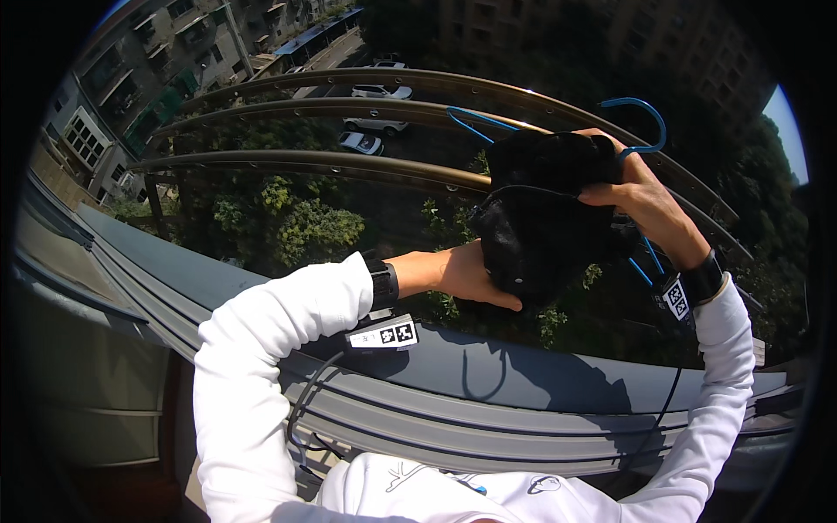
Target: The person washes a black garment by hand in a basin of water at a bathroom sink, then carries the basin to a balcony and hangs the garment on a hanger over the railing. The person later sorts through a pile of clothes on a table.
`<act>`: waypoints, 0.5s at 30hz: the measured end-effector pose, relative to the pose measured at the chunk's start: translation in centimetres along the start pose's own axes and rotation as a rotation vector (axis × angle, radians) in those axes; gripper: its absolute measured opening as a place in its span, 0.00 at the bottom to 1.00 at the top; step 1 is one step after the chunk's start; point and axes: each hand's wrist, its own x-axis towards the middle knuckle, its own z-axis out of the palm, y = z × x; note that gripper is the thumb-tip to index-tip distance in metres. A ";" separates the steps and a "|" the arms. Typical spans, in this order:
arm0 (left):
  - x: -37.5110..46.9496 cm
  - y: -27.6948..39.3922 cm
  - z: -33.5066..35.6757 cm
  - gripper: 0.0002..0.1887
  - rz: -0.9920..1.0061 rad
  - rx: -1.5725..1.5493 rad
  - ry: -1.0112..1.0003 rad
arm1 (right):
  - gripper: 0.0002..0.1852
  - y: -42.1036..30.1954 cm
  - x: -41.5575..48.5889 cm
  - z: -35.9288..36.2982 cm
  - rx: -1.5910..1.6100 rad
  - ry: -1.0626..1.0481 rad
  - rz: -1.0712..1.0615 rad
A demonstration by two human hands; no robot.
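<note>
A black cloth item (543, 222), apparently a garment, is held up between my hands beyond the window ledge. My left hand (474, 271) grips its lower left edge, thumb lying across the front. At the upper right, my right hand (628, 176) pinches the cloth, with the thumb in front and the fingers mostly behind. A blue hanger (644, 149) goes with the cloth; its hook stands out above my right wrist. One blue loop shows at the cloth's upper left, and blue ends show below my right hand. The cloth hides the hanger's middle.
Brown metal rails (314, 160) curve across beyond the window. Nearer me lie a grey ledge (458, 366) and grey window tracks (405, 418). A black cable (304, 399) hangs from my left wrist device (382, 337). Shrubs (320, 222) and parked cars (381, 91) lie far below.
</note>
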 end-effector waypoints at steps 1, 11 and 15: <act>-0.2 0.0 -0.2 0.24 -0.026 -0.019 -0.056 | 0.34 0.1 0.0 0.1 0.008 -0.033 -0.038; -0.3 -0.3 -2.2 0.28 -0.263 -0.432 0.183 | 0.25 2.3 0.2 -1.7 -0.012 0.046 -0.302; 0.5 0.3 -4.4 0.30 -0.325 -0.194 0.203 | 0.29 3.4 0.7 -5.8 -0.136 0.080 -0.327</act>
